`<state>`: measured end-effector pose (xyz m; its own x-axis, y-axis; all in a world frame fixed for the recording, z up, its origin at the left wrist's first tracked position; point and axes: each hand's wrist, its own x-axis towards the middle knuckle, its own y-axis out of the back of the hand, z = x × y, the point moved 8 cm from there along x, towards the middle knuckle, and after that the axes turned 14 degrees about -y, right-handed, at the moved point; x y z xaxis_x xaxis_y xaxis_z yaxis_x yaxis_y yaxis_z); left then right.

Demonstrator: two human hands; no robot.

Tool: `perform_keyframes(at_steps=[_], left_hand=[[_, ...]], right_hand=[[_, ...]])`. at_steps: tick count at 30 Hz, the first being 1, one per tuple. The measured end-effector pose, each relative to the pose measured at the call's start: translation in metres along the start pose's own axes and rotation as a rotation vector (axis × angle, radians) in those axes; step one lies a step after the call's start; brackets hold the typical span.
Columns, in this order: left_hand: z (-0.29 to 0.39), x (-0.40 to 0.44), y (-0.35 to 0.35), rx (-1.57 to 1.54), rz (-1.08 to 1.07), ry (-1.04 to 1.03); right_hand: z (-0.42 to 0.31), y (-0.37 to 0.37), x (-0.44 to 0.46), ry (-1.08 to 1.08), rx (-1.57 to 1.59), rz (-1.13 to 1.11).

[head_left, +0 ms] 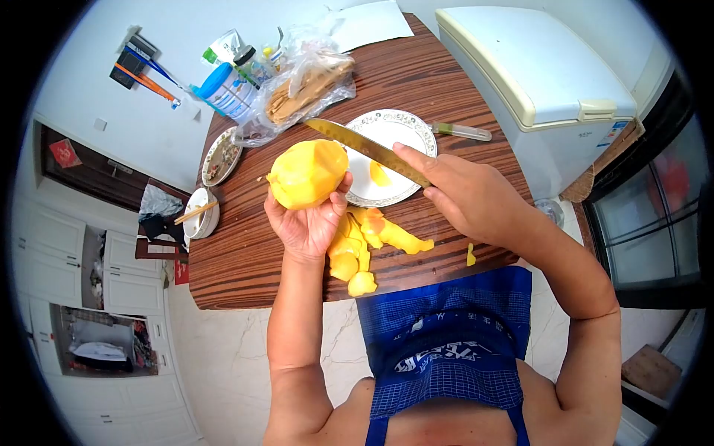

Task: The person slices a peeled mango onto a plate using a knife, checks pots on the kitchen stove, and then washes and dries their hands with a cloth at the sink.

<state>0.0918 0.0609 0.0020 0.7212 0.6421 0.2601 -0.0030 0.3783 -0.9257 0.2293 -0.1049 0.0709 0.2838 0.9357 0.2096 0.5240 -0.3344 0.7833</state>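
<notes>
A peeled yellow mango (306,172) rests in my left hand (311,227), whose fingers curl round it from below. My right hand (468,189) grips a broad knife (368,149), with the index finger laid along the blade and the handle hidden in the palm. The blade points left and its tip is just above the mango's upper right side. Behind the knife lies a white plate (405,132) with a patterned rim and a small yellow slice (379,174) on it. Yellow peelings (364,238) are heaped on the table beneath my hands.
A peeler or small knife with a clear handle (461,131) lies right of the plate. At the back of the wooden table (431,82) are a plastic bag of brown food (309,89) and a blue-lidded can (223,89). A bowl with chopsticks (201,215) stands left; a chest freezer (535,67) stands right.
</notes>
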Motion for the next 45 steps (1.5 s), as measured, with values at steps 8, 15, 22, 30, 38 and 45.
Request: perform_keyframes(at_steps=[8,15,22,30,38,45], left_hand=[[-0.002,-0.001,-0.001,-0.062,0.004,0.014],[-0.005,-0.001,-0.004,-0.042,-0.026,0.024],[-0.005,0.001,-0.008,0.000,-0.063,-0.020],[-0.003,0.000,-0.005,0.103,-0.031,-0.048],[-0.005,0.000,-0.008,0.226,-0.049,-0.059],[-0.007,0.000,-0.008,0.380,-0.070,-0.067]], right_hand=[[-0.017,0.007,-0.001,0.112,-0.137,0.098],[-0.024,0.001,-0.001,0.134,-0.278,0.075],[-0.018,-0.006,-0.001,0.095,-0.301,-0.007],[-0.020,-0.009,-0.002,0.111,-0.300,0.028],[-0.017,-0.014,0.001,0.098,-0.300,0.020],[-0.021,-0.016,0.005,0.049,-0.297,-0.009]])
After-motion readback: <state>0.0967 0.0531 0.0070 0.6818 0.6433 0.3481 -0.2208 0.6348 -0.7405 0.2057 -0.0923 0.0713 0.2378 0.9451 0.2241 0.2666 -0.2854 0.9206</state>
